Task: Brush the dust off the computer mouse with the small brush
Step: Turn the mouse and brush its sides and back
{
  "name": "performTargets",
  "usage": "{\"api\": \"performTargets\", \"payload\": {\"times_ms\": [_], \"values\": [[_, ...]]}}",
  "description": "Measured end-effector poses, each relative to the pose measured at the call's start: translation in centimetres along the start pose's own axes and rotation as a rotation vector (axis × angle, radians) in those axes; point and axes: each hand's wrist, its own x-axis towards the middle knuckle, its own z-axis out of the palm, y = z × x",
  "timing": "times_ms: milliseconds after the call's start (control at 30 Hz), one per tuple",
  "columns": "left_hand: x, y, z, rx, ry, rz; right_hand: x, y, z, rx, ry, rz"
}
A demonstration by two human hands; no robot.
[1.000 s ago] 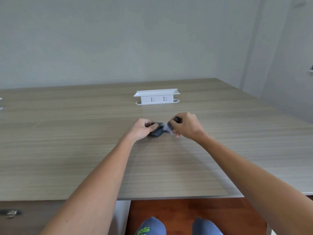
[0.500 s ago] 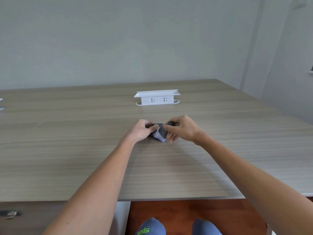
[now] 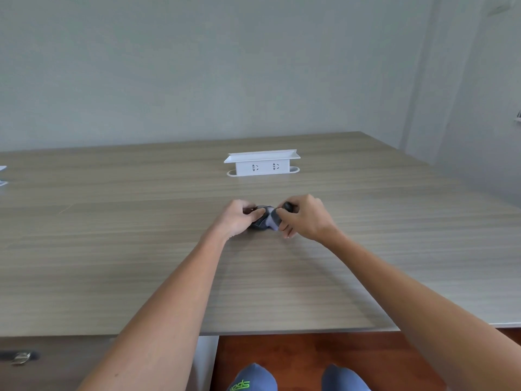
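Note:
A dark computer mouse lies on the wooden table, mostly covered by my hands. My left hand grips the mouse from its left side, thumb on top. My right hand is closed around a small brush; the black handle end sticks up between thumb and finger, and the pale grey bristles rest against the right side of the mouse.
A white socket box stands on the table beyond the hands. A white object peeks in at the left edge. A drawer lock sits below the table front. My feet are on the red-brown floor.
The right hand has swept the brush back and forth over the mouse: toward me half a second ago, now slightly back to the right. The left hand has held the mouse still.

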Motion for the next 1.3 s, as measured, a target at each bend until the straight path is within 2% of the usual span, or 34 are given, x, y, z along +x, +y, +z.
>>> {"api": "performTargets", "payload": {"times_ms": [67,200,333,500,700,900,1033,1133,1300], "values": [[0.0,0.1,-0.1,-0.001,-0.002,-0.001,-0.2,-0.2,0.1,0.032,-0.062,-0.008],[-0.2,0.1,0.0,-0.010,-0.007,-0.009,0.2,0.4,0.0,0.052,0.084,0.057],[-0.2,0.2,-0.1,-0.004,-0.019,-0.002,0.2,0.6,0.0,0.107,-0.041,0.075],[-0.8,1.0,-0.4,-0.006,-0.040,-0.019,0.9,1.0,-0.9,0.111,0.063,0.156],[-1.0,1.3,-1.2,-0.064,-0.058,-0.088,1.8,0.8,-1.1,0.122,0.047,0.191],[-1.5,2.0,-1.8,-0.124,-0.152,-0.078,2.7,0.4,-2.0,0.058,0.013,0.184],[-1.1,2.4,-2.6,-0.040,-0.182,-0.038,2.9,-0.1,-2.9,0.017,0.065,0.144],[-0.3,2.7,-3.5,0.106,-0.208,-0.013,2.4,-0.7,-3.1,-0.001,0.117,0.100],[1.2,2.7,-3.8,0.280,-0.409,-0.001,1.7,-1.2,-2.7,0.001,0.078,0.092]]}}
